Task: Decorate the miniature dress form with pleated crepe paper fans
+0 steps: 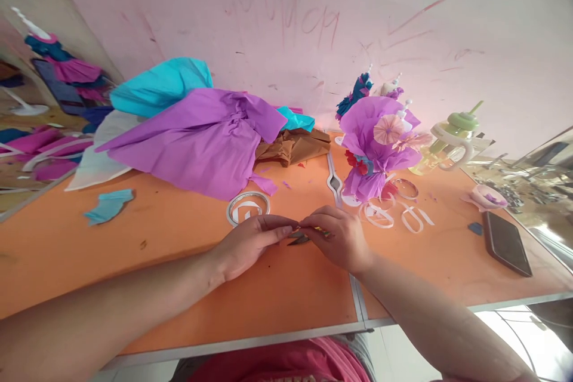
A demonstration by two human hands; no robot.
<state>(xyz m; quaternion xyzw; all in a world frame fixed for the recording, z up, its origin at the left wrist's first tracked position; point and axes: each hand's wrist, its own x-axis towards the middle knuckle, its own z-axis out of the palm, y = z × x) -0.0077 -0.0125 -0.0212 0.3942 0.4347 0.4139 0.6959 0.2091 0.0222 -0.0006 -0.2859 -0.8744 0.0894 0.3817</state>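
Observation:
Both hands meet above the orange table [286,298], fingertips touching. My left hand [250,245] is closed in a pinch, its thumb pressed against the fingers. Opposite it, my right hand [338,239] pinches at the same spot. Whatever sits between the fingertips is too small to make out. Under the hands lies a pair of scissors [299,240], mostly covered by the right hand; a dark blade tip shows. A roll of tape [230,213] lies just beyond my left hand, with white strips inside its ring.
Purple crepe paper [192,143], turquoise paper [161,86] and brown paper [295,146] are heaped at the back. A purple paper-dressed figure [380,131] stands right of centre, near curled white strips [412,218]. A green-lidded bottle [454,137] and a phone [505,242] are farther right.

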